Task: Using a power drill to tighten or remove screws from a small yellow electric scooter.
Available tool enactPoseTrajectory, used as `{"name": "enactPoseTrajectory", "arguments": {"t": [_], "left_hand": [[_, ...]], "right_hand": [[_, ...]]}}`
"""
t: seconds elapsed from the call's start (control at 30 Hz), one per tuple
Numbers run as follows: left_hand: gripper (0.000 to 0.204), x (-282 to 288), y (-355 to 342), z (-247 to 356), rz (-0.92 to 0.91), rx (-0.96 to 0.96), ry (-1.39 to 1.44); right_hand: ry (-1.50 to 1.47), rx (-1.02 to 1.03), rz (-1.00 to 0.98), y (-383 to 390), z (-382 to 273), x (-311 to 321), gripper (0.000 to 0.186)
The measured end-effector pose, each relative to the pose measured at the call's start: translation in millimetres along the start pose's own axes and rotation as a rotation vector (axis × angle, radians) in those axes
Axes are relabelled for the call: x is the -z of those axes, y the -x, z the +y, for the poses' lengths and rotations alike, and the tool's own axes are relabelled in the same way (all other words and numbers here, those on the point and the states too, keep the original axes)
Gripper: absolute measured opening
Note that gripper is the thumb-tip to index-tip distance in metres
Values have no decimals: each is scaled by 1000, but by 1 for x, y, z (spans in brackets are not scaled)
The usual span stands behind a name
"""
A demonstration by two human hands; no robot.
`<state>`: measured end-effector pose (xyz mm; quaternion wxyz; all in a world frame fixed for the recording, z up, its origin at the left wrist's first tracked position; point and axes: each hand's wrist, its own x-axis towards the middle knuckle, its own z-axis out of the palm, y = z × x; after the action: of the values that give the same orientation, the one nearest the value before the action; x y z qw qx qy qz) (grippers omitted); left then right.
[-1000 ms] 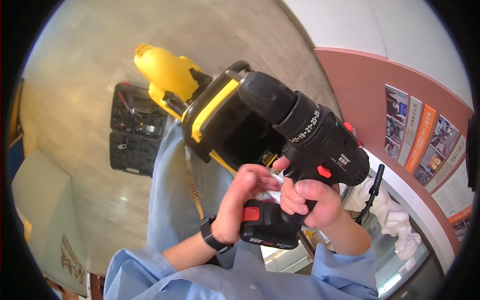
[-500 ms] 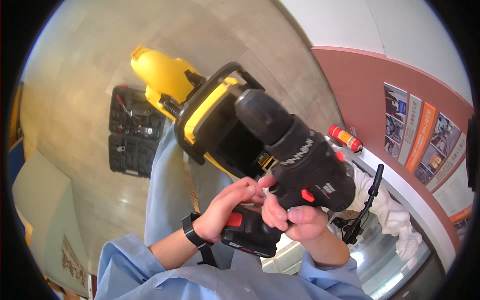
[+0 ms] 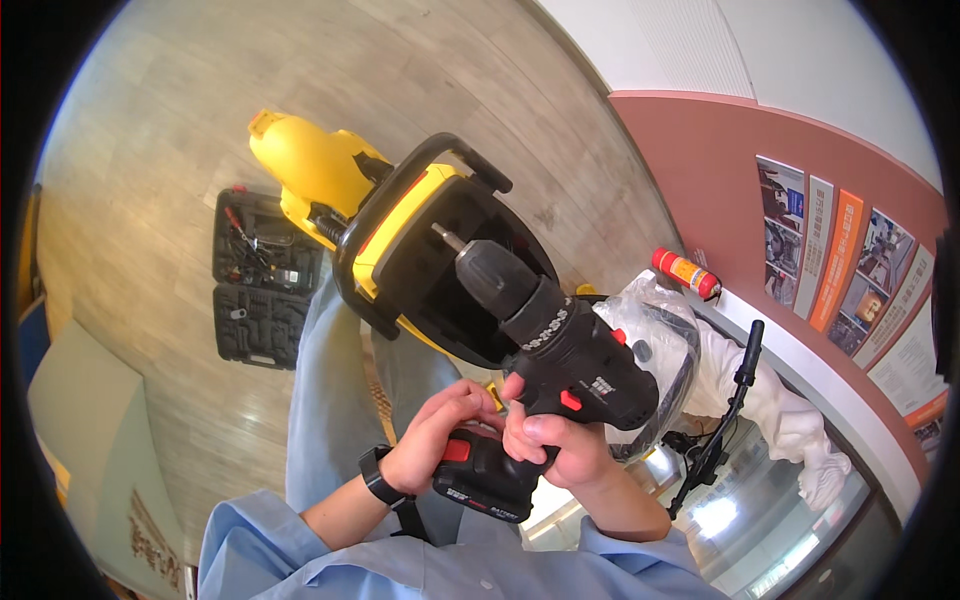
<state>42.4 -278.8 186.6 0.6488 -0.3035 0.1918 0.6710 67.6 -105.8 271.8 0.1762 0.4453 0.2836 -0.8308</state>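
At far left, an open black tool case (image 3: 262, 340) lies on the wood-patterned floor (image 3: 150, 230), a few tools in its upper half. Just right of it stands a yellow machine (image 3: 310, 160) with a black frame and a dark panel. The left hand (image 3: 435, 440), a black band (image 3: 378, 478) on its wrist, is beside the drill's battery pack (image 3: 488, 487); its fingers are bent, and whether they grip the pack I cannot tell. The black cordless drill (image 3: 590, 360) is held up before the person's body, its bit (image 3: 448, 237) pointing up and left. The right hand (image 3: 572, 452) has its fingers wrapped round the drill's handle. Farther right are a red fire extinguisher (image 3: 688, 274), a black handlebar (image 3: 715, 430) and a white sculpted form (image 3: 790, 425).
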Motion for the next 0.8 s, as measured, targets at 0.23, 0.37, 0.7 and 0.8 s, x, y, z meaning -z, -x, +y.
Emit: {"name": "enactPoseTrajectory", "arguments": {"t": [0.23, 0.37, 0.7, 0.8], "left_hand": [[56, 10, 24, 14, -158, -484, -582], [95, 12, 34, 13, -223, -272, -250], [16, 15, 20, -1, -622, -491, -166], [33, 28, 28, -3, -594, -438, -208]], "right_hand": [[831, 391, -51, 13, 32, 4, 40], [969, 570, 81, 11, 48, -14, 69], [1019, 438, -8, 38, 80, -3, 31], [924, 331, 57, 42, 77, -7, 31]]}}
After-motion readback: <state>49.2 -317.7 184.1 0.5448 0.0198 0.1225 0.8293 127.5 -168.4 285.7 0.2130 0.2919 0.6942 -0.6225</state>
